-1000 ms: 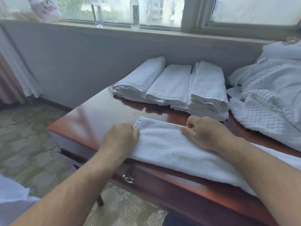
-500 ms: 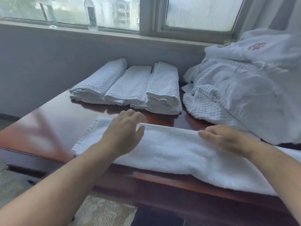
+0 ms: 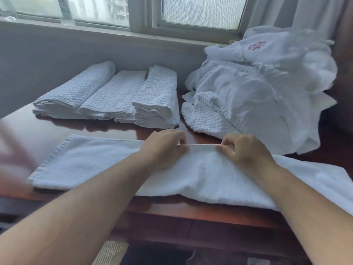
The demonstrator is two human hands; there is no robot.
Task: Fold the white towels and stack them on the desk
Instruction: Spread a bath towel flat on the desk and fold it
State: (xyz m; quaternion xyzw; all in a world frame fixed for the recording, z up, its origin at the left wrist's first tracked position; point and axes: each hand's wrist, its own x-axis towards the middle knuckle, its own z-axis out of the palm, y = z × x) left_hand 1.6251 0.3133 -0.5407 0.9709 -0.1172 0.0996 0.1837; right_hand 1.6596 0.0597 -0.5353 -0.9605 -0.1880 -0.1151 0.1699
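Surface (image 3: 114, 131) unchanged; towel (image 3: 95, 165) far edge now pinched by left hand (image 3: 164, 148) and right hand (image 3: 246, 152), previously laid flat, moved closer together.

This looks like a hotel room. A polished dark wooden desk (image 3: 57, 119) stands under a window (image 3: 200, 14), with folded white towels (image 3: 110, 94) far left and monogrammed white linen (image 3: 267, 88) heaped far right.

The flat towel (image 3: 99, 165) is plain white. The folded towels (image 3: 114, 96) have little bumpy squares. The desk (image 3: 47, 129) is shiny red-brown.
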